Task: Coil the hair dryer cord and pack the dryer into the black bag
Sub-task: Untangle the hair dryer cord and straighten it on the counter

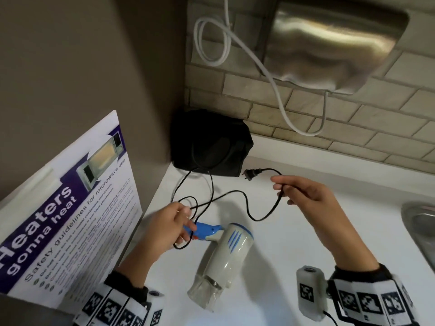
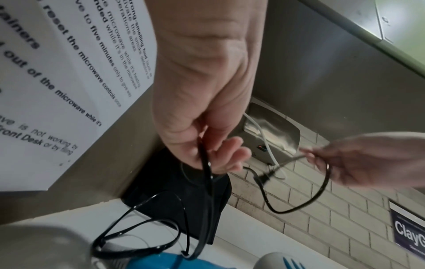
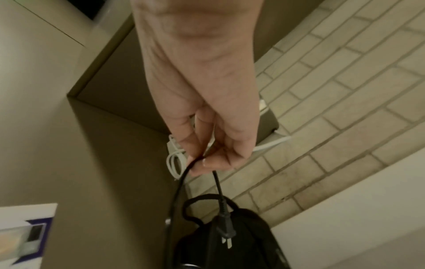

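A white hair dryer (image 1: 227,252) with a blue handle (image 1: 204,230) lies on the white counter (image 1: 294,243). Its black cord (image 1: 244,203) runs in loose loops over the counter. My left hand (image 1: 174,222) pinches gathered loops of cord (image 2: 204,160) just above the handle. My right hand (image 1: 306,196) pinches the cord (image 3: 197,162) near its end, and the plug (image 1: 251,173) dangles from it in front of the black bag (image 1: 209,142). The bag stands in the back corner against the wall, and the plug (image 3: 226,231) hangs above it in the right wrist view.
A microwave safety poster (image 1: 66,203) leans at the left. A steel hand dryer (image 1: 334,43) with a white cable (image 1: 277,90) hangs on the brick wall. A sink rim (image 1: 419,222) shows at the right edge.
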The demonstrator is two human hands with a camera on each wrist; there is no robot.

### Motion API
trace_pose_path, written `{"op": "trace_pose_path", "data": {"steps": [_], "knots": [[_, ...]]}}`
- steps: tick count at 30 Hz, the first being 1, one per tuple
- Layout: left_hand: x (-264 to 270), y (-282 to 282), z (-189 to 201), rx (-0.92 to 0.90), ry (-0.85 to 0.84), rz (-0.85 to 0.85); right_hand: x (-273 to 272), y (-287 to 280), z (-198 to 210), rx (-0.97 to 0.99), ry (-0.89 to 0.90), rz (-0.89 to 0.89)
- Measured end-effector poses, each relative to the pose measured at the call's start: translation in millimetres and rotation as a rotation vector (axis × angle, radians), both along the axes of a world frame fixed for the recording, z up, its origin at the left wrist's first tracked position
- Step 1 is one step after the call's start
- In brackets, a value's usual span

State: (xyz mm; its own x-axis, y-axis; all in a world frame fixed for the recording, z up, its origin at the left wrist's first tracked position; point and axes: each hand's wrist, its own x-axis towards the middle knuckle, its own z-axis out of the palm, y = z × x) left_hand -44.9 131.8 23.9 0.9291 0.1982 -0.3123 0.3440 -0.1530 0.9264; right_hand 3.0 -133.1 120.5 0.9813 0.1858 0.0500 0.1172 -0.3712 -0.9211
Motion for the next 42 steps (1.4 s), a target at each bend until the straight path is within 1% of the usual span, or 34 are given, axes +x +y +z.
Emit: {"op": "trace_pose_path", "data": {"steps": [3,6,10,13,15,17,18,20,22,24,26,28,31,33,36,40,42], "knots": [[3,2,5,-0.023,-0.090,0.072,4,-16,-15,-0.094,0.022,-0.059],[4,0,13,0.003,-0.160,0.063,14,-25,-39,-0.233,0.058,-0.084],[5,-2,22,0.041,-0.206,0.040,25,-30,-70,-0.394,0.079,-0.095],[7,-5,26,0.031,-0.219,0.017,26,-23,-75,-0.500,0.123,-0.042],[7,-10,30,-0.009,-0.230,0.009,23,-12,-70,-0.618,0.079,0.002],[7,-13,35,-0.021,-0.236,-0.015,17,4,-64,-0.706,-0.078,0.023],[7,-14,37,-0.018,-0.239,-0.033,14,13,-60,-0.691,-0.181,0.032],[7,-17,39,0.000,-0.258,-0.066,7,38,-52,-0.570,-0.359,0.111],[8,-22,41,0.024,-0.299,-0.085,1,69,-48,-0.459,-0.476,0.246],[8,-26,43,0.045,-0.334,-0.079,-1,95,-52,-0.423,-0.537,0.337],[7,-27,43,0.046,-0.339,-0.030,3,110,-60,-0.370,-0.514,0.320],[6,-27,42,0.006,-0.338,0.015,10,114,-65,-0.283,-0.471,0.273],[3,-26,39,-0.048,-0.322,0.054,21,113,-68,-0.228,-0.435,0.310],[2,-22,37,-0.138,-0.338,0.082,28,107,-72,-0.222,-0.416,0.339],[3,-10,39,-0.259,-0.378,0.157,42,89,-82,-0.235,-0.363,0.317],[1,-1,49,-0.305,-0.439,0.179,60,65,-100,-0.278,-0.311,0.295],[-2,1,56,-0.323,-0.471,0.180,71,53,-111,-0.285,-0.285,0.252]]}}
